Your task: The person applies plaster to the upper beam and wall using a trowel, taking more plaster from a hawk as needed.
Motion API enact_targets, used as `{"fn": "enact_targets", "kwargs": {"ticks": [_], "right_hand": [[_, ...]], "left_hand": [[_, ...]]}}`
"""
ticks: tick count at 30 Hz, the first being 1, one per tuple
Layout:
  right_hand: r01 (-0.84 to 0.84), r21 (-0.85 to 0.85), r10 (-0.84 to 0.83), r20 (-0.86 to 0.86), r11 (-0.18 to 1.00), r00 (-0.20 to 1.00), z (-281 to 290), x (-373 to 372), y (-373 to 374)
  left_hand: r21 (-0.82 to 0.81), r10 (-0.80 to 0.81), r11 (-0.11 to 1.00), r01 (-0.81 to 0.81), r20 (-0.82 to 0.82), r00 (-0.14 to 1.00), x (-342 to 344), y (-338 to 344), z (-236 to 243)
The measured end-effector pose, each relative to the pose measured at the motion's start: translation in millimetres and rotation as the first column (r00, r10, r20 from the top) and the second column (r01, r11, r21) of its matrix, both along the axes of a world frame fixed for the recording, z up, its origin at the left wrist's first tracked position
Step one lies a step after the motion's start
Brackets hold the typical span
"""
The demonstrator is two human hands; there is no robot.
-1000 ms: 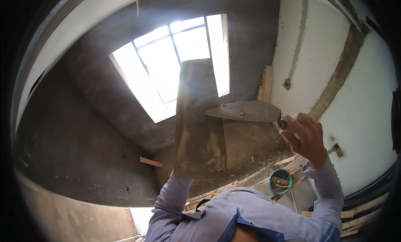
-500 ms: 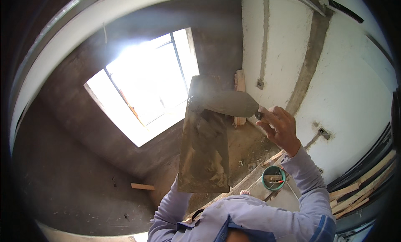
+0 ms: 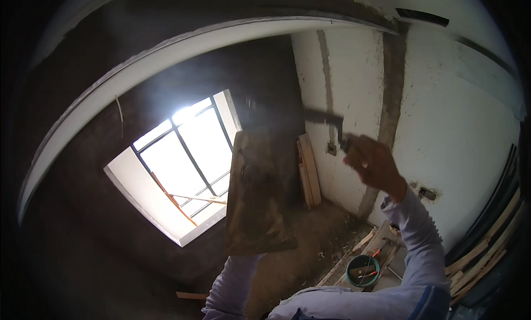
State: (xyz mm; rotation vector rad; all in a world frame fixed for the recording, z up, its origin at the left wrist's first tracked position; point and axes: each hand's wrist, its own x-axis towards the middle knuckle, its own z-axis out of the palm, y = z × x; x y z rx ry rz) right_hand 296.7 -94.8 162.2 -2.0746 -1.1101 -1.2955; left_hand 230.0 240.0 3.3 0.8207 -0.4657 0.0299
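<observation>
My right hand point(image 3: 374, 162) is closed round the handle of a trowel point(image 3: 326, 117), held up at the right and blurred by motion. The blade is seen nearly edge-on and points left, above the far right of a long mortar board point(image 3: 257, 204). That board is smeared with wet grey-brown mortar and held up in front of me. My left sleeve point(image 3: 237, 278) runs up behind its near end. The board hides my left hand and fingers, but its weight rests on that arm.
A bright barred window point(image 3: 185, 160) is set in the dark wall beyond the board. Wooden boards point(image 3: 308, 171) lean in the corner. At lower right, a green bucket point(image 3: 352, 276) with tools stands by planks. More timber point(image 3: 487, 248) lies along the white wall point(image 3: 437, 115).
The trowel has come up off the board, and its blade has turned from flat to edge-on. The view has tilted upward, so more of the upper wall and ceiling edge shows.
</observation>
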Motion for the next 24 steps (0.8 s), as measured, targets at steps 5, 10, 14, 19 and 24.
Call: {"fn": "enact_targets", "kwargs": {"ticks": [5,10,14,19,24], "right_hand": [[-0.174,0.169,0.215,-0.270,0.970,0.939,81,33,-16],[-0.294,0.195,0.353,-0.483,0.936,0.801,134,76,-19],[-0.201,0.150,0.250,-0.615,0.968,0.748,129,90,-23],[-0.191,0.049,0.196,-0.330,0.980,0.923,108,98,-50],[-0.311,0.377,0.479,-0.541,0.873,0.691,96,72,-39]], "left_hand": [[0.056,0.035,0.998,-0.035,-0.007,0.999,36,-18,26],[0.070,0.023,0.997,-0.021,-0.019,1.000,64,-37,25],[0.068,0.042,0.997,-0.038,-0.057,0.997,61,-40,13],[0.049,0.073,0.996,-0.069,-0.079,0.994,52,-40,-3],[0.019,0.066,0.998,-0.064,-0.116,0.991,37,-36,-20]]}}
